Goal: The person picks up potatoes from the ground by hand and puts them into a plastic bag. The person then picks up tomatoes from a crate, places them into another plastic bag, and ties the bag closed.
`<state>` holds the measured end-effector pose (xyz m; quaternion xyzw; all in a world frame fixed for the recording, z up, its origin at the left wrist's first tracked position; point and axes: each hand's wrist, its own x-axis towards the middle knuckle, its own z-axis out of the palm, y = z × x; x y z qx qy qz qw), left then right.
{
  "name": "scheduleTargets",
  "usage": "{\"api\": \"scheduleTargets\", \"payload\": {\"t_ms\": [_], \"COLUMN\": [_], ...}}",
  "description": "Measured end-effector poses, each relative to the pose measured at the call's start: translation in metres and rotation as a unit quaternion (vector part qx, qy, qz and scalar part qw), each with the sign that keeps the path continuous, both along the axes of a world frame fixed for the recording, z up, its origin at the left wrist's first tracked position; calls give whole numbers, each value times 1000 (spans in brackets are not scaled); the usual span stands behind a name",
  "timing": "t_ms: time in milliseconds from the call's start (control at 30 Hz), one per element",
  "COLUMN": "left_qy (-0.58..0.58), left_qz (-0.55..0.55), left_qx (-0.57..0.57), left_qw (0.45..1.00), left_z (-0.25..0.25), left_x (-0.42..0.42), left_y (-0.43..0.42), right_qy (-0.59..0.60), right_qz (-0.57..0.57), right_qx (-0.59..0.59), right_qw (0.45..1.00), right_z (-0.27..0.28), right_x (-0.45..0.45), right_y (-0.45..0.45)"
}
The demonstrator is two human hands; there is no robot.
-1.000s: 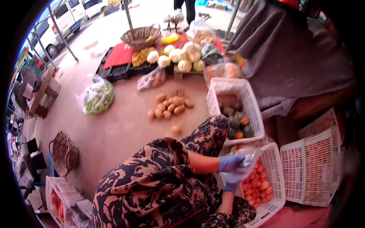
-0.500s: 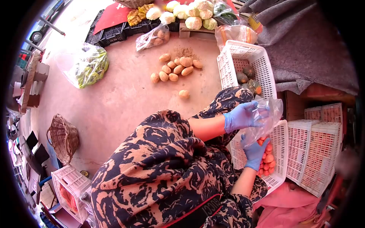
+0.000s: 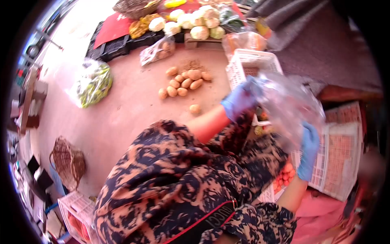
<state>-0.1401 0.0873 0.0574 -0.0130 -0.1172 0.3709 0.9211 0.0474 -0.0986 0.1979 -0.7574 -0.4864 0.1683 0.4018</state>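
Observation:
A clear plastic bag (image 3: 290,107) is stretched between my two blue-gloved hands, blurred by motion. My left hand (image 3: 243,97) grips its upper left edge, above the white crate (image 3: 237,75) at the back. On the bag's lower right side is my right hand (image 3: 309,148), its fingers closed on the plastic. Below that hand, small red-orange round produce (image 3: 285,177), like tomatoes, lies in another white crate, mostly hidden by my patterned clothing and arm. The bag looks light and see-through.
Potatoes (image 3: 187,83) lie piled on the floor, one potato (image 3: 195,109) apart. Around them are a bag of green vegetables (image 3: 95,83), a bag of potatoes (image 3: 158,51), cabbages (image 3: 199,18) and a wicker basket (image 3: 69,160). White crates (image 3: 339,150) stand at right.
Both hands have lifted away from the tomato crate and spread apart, my left up and leftward, my right rightward. The bag is now stretched out wider between them.

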Motion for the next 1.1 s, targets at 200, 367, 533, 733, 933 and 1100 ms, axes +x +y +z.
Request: {"api": "scheduleTargets", "payload": {"t_ms": [200,367,533,733,933,1100], "left_qy": [413,495,554,564,571,539], "left_qz": [164,134,127,204,259,325], "left_qx": [137,397,534,506,514,445], "left_qw": [885,761,626,620,585,637], "left_z": [43,107,148,182,173,142], "left_x": [-54,-55,-8,-4,-25,61], "left_y": [52,63,75,78,94,109], "right_qy": [-40,32,209,262,196,261], "right_qz": [219,215,315,421,388,300], "right_qx": [-248,-3,216,12,-111,-39], "right_qw": [943,976,900,868,894,917], "right_z": [-33,18,28,-3,4,-37], "right_x": [20,-1,9,15,0,56], "right_y": [27,84,163,200,166,170]}}
